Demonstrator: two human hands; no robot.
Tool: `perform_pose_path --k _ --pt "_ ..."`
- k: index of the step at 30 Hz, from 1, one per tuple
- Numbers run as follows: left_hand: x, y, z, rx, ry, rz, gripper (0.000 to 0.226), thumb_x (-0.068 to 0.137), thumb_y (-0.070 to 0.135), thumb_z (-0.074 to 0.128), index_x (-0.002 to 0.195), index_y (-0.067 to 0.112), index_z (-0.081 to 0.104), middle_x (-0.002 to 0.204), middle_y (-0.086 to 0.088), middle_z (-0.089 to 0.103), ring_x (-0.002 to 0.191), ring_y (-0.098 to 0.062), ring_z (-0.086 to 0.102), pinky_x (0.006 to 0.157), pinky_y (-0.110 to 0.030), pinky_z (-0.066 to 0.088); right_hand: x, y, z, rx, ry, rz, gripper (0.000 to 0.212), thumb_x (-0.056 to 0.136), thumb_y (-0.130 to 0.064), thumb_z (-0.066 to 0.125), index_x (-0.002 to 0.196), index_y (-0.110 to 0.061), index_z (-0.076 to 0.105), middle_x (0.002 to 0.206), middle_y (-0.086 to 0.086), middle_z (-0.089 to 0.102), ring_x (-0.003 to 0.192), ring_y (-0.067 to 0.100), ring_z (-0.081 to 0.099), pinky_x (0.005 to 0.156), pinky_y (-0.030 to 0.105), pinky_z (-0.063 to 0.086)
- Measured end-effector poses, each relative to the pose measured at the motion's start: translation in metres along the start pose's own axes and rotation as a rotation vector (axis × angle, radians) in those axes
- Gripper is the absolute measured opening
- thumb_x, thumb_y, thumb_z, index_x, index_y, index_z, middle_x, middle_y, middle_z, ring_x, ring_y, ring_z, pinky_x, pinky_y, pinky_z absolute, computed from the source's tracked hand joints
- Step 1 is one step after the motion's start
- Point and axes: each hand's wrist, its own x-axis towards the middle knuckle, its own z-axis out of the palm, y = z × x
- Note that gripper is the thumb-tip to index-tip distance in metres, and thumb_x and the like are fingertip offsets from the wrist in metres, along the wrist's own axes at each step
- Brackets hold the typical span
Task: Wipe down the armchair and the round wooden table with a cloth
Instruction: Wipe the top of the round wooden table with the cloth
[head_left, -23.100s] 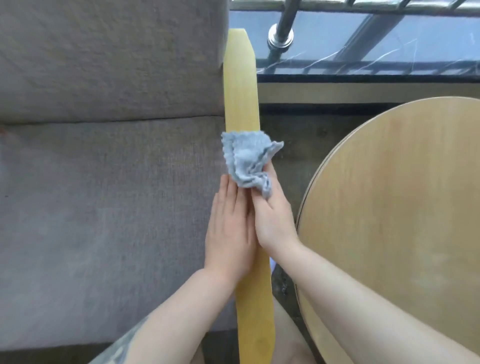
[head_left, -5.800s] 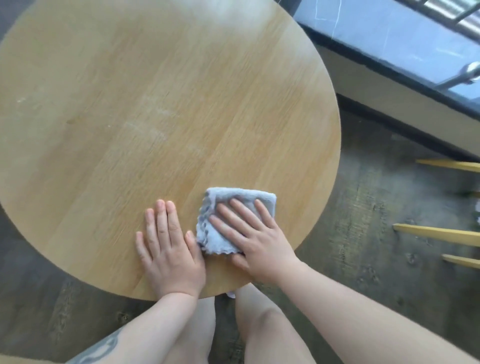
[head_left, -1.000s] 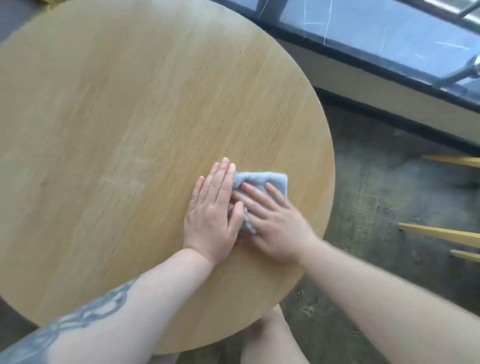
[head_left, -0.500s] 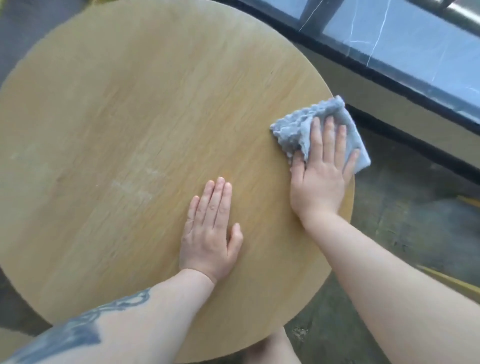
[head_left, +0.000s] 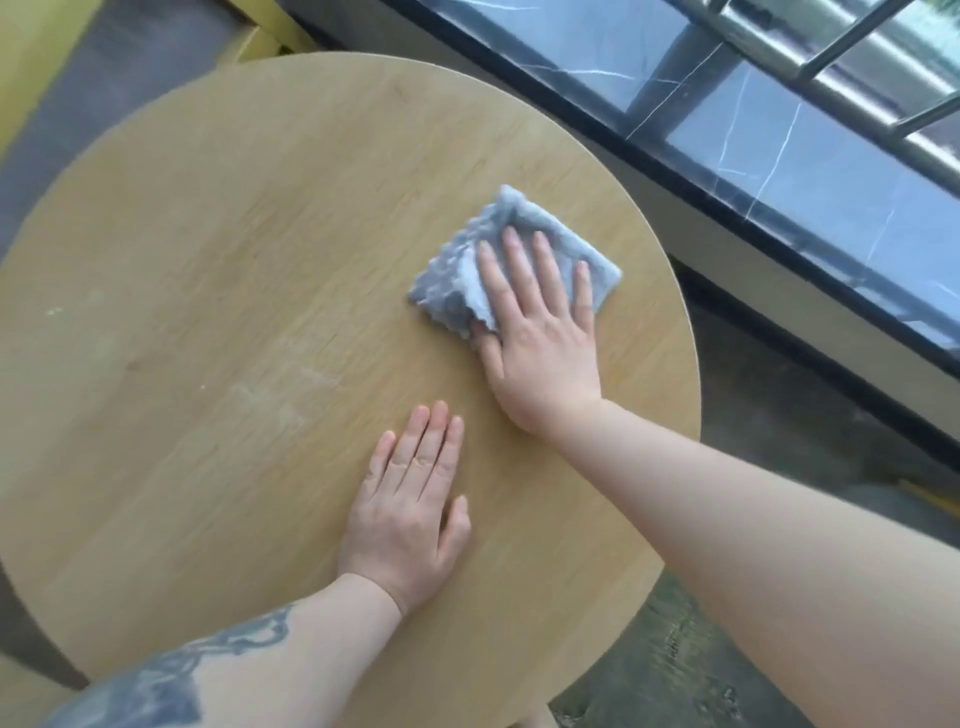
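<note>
The round wooden table (head_left: 218, 291) fills most of the view. A folded grey-blue cloth (head_left: 452, 280) lies on its right half, a little in from the far right edge. My right hand (head_left: 540, 332) presses flat on the cloth with straight, spread fingers, covering its right part. My left hand (head_left: 410, 499) rests flat on the bare tabletop nearer to me, fingers straight and together, holding nothing. Pale smudges mark the wood left of my left hand. Only yellow wooden parts of the armchair (head_left: 31, 67) show at the top left.
A dark marble sill (head_left: 779, 150) with a metal railing (head_left: 852, 67) runs diagonally along the upper right, close behind the table. Grey floor (head_left: 779, 415) lies to the right of the table and below its near edge.
In the last half second my right hand slid the cloth from the table's right edge inward, toward the middle. My left hand stayed flat in about the same spot.
</note>
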Motion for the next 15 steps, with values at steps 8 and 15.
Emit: perform_pose_path --k 8,15 --pt "0.0 0.0 0.0 -0.026 0.004 0.004 0.06 0.09 0.029 0.041 0.145 0.006 0.038 0.154 -0.01 0.032 0.145 -0.022 0.026 0.119 -0.043 0.019 0.024 0.033 -0.011 0.066 0.12 0.655 0.06 0.1 -0.04 0.024 0.155 -0.025 0.004 0.162 0.001 0.003 0.149 0.021 0.002 0.119 0.049 -0.001" --pt "0.004 0.0 -0.008 -0.129 -0.019 -0.005 0.062 0.087 0.028 0.047 0.145 0.009 0.041 0.154 -0.005 0.033 0.145 -0.017 0.025 0.118 -0.04 0.021 -0.042 0.023 0.007 0.103 0.068 0.202 0.064 0.094 -0.036 0.034 0.154 -0.032 0.013 0.162 -0.004 0.009 0.149 0.017 0.002 0.12 0.044 -0.001"
